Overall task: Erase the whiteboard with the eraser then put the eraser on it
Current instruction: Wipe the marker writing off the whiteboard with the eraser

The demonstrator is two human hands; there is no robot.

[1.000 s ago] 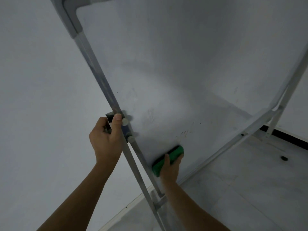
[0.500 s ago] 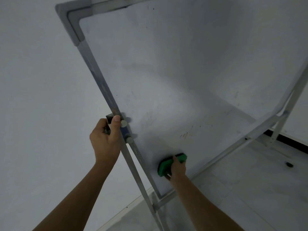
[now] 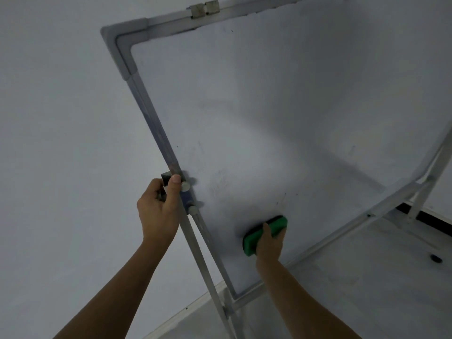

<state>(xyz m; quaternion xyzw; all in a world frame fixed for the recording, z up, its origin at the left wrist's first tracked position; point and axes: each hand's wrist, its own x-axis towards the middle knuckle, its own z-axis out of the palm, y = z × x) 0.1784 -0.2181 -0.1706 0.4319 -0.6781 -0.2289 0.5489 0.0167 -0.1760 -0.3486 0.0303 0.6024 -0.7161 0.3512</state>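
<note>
The whiteboard point(image 3: 281, 113) stands on a metal easel and fills the upper right of the head view, with faint smudges and small dark marks near its lower part. A green eraser point(image 3: 254, 237) with a black pad lies flat against the board's lower left area. My right hand point(image 3: 270, 243) grips it from below. My left hand point(image 3: 159, 211) clasps the board's left frame rail point(image 3: 156, 133) beside two round knobs, thumb on the front of the rail.
The easel's left leg point(image 3: 208, 270) runs down between my forearms. The marker tray rail point(image 3: 342, 231) slants along the board's lower edge. A pale wall lies left, a tiled floor point(image 3: 367, 289) lower right with a small dark object point(image 3: 436, 258).
My right hand has slid the eraser rightward and slightly up along the board's lower area. The view has tilted so the board's top left corner now shows. My left hand keeps its hold.
</note>
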